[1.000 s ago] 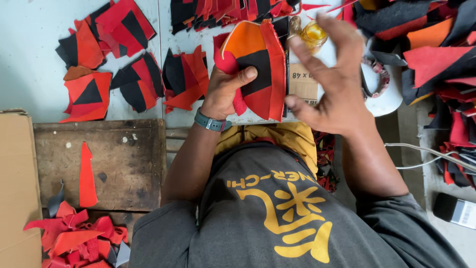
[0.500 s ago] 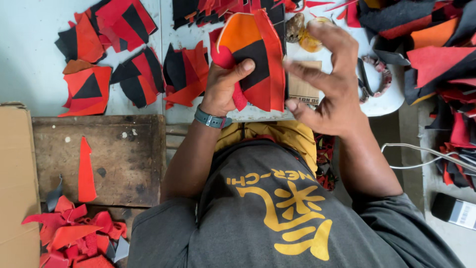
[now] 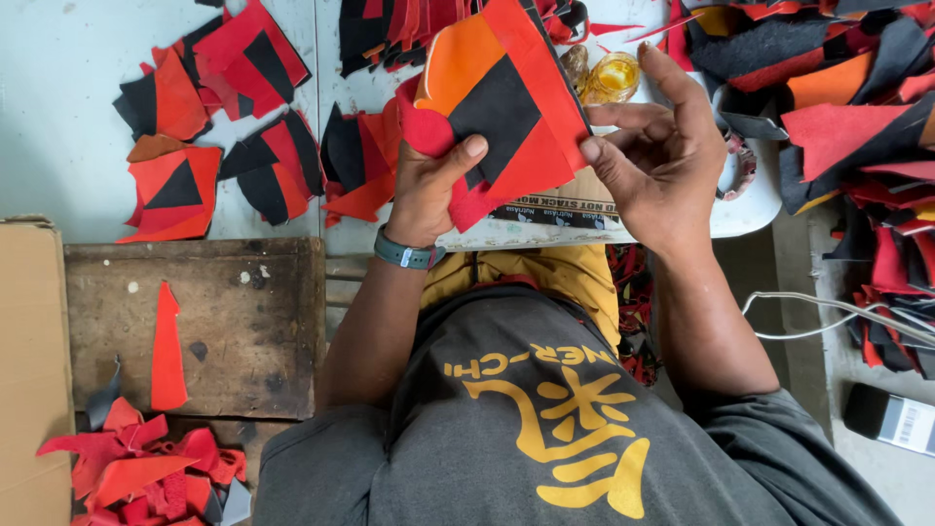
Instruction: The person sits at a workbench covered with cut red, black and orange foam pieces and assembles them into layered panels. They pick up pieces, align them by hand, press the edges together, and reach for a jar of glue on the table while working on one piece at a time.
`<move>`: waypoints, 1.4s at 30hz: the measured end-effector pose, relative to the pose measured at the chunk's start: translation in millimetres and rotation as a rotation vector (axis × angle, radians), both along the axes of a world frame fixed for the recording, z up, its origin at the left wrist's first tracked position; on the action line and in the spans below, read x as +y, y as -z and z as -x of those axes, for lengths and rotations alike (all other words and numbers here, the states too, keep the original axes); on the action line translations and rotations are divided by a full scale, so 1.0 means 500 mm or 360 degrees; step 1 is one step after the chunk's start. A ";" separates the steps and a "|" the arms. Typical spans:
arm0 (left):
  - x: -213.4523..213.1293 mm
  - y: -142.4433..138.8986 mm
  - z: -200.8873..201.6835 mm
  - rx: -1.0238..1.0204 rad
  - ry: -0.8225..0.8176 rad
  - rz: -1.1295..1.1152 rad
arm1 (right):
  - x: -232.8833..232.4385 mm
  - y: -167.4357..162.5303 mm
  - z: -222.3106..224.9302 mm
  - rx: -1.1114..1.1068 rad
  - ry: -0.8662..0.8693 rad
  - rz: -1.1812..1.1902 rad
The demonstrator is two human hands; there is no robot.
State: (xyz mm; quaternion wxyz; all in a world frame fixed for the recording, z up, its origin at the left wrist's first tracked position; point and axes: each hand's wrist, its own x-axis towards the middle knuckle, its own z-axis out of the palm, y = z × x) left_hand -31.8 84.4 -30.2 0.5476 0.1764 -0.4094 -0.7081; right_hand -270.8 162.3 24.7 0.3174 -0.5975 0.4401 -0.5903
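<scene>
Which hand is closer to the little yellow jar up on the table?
Right. The right hand has its fingers just beside the yellow jar, almost touching. The left hand is farther off, holding the red, orange and black piece.

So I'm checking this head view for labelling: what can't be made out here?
- Left hand: its fingers are hidden behind the red, orange and black stitched leather piece.
- Small amber glass jar: contents unclear, partly behind the right hand.
- Red and black leather stack: cut off by the top edge.
</scene>
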 end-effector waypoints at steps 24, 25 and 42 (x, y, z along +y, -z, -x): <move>-0.002 0.041 0.011 -0.0390 -0.0657 0.0339 | 0.036 -0.014 -0.077 0.0300 -0.0057 0.0284; -0.003 0.046 0.005 -0.0208 -0.0468 0.0170 | 0.037 -0.012 -0.074 0.0176 -0.0163 0.0287; 0.005 0.073 -0.031 0.0126 0.0153 -0.0267 | 0.003 -0.097 -0.038 0.1037 -0.0135 0.0582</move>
